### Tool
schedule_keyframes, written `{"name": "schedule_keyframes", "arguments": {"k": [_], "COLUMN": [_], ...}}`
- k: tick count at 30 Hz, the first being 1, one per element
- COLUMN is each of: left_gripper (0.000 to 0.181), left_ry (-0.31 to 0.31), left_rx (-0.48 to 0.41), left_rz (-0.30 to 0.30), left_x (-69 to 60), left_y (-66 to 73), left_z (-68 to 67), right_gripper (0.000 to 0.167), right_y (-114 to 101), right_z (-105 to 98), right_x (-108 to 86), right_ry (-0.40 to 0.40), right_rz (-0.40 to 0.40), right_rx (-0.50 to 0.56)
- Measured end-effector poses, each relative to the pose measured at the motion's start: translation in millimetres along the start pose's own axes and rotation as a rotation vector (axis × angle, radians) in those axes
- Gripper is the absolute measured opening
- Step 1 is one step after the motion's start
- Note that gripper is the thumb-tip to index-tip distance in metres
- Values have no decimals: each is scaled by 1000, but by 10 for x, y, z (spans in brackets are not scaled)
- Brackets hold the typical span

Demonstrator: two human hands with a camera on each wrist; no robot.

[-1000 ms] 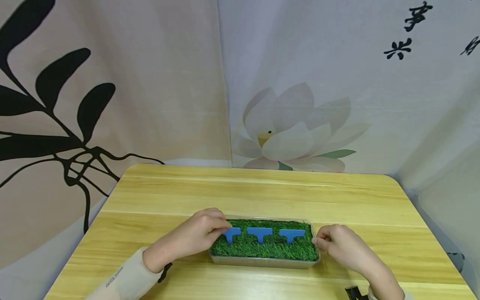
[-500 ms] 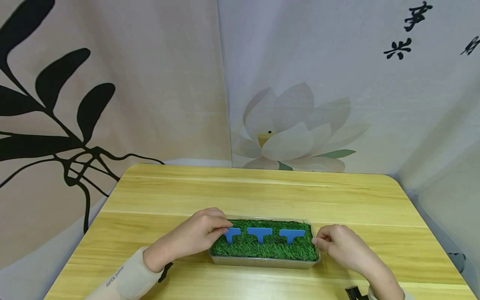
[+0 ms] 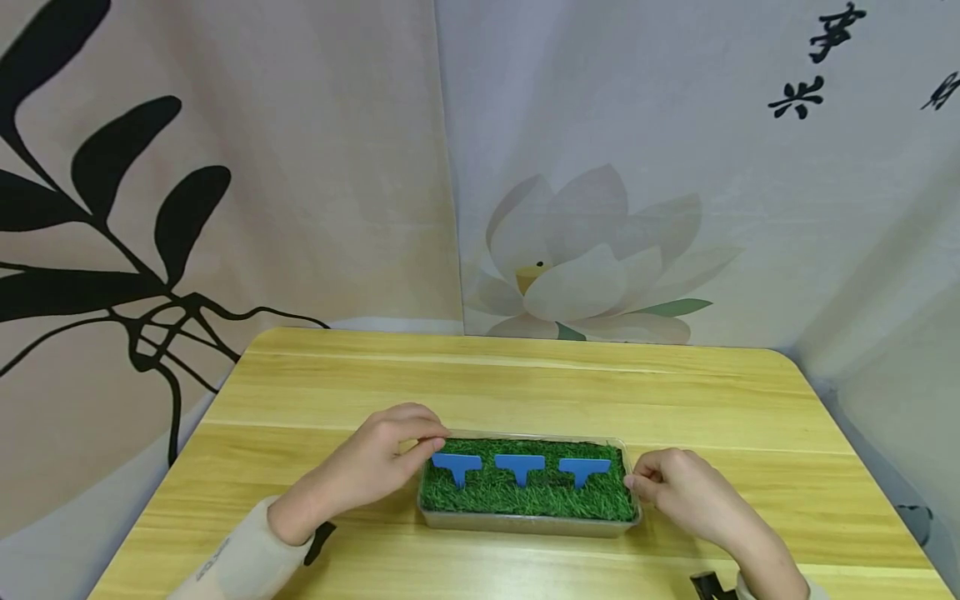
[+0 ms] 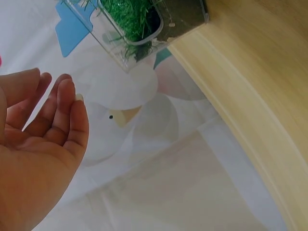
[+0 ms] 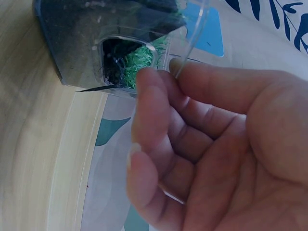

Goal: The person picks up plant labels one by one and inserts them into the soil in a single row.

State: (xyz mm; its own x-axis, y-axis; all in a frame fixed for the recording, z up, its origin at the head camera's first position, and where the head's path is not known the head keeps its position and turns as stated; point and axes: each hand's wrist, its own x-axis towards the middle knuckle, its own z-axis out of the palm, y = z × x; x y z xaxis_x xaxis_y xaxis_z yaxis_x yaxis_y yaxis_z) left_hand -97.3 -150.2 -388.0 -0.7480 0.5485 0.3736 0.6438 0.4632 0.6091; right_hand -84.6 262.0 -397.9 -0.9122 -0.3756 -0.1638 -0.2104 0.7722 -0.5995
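Observation:
Three blue T-shaped plant labels stand in a row in the green artificial grass (image 3: 517,502), which fills a clear plastic box (image 3: 525,526). The left label (image 3: 457,461), middle label (image 3: 519,462) and right label (image 3: 585,466) all show whole in the head view. My left hand (image 3: 390,454) is at the box's back left corner, near the left label. In the left wrist view that hand (image 4: 45,130) holds nothing, its fingers loosely bent and apart from the blue label (image 4: 72,31). Thumb and forefinger of my right hand (image 5: 207,139) pinch the box's right rim.
The box rests on a light wooden table (image 3: 360,383) with rounded back corners. Behind it hangs a pale cloth backdrop (image 3: 337,167) printed with dark leaves and a lotus. A black strap piece (image 3: 321,542) sits at the left sleeve.
My left hand has let go of the left label and moved slightly back and to the left, uncovering the label's left end. The right hand, box and labels have stayed put.

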Motion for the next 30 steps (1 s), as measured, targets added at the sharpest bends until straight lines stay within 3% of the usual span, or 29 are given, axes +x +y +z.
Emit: {"name": "schedule_keyframes", "arguments": {"k": [5,17,24,30], "left_gripper": [19,37,54,64], "left_ry": [85,360,397,414], "left_rx": [-5,63,129,206], "left_rz": [-31,42,-19,-90], "left_x": [-42,-159,-262,-350], "left_y": [-5,-139,-174,-210], "left_z": [-41,-114,-169,-217], "right_gripper": [26,24,24,14], "right_y": [2,1,22,60], "right_z": [-1,-28,-50,-77], "right_x": [0,-9,-55,-79], "right_ry": [0,17,38,127], "right_rz": [-1,-15,18,59], "right_rx": [-5,-56,-71,-118]}}
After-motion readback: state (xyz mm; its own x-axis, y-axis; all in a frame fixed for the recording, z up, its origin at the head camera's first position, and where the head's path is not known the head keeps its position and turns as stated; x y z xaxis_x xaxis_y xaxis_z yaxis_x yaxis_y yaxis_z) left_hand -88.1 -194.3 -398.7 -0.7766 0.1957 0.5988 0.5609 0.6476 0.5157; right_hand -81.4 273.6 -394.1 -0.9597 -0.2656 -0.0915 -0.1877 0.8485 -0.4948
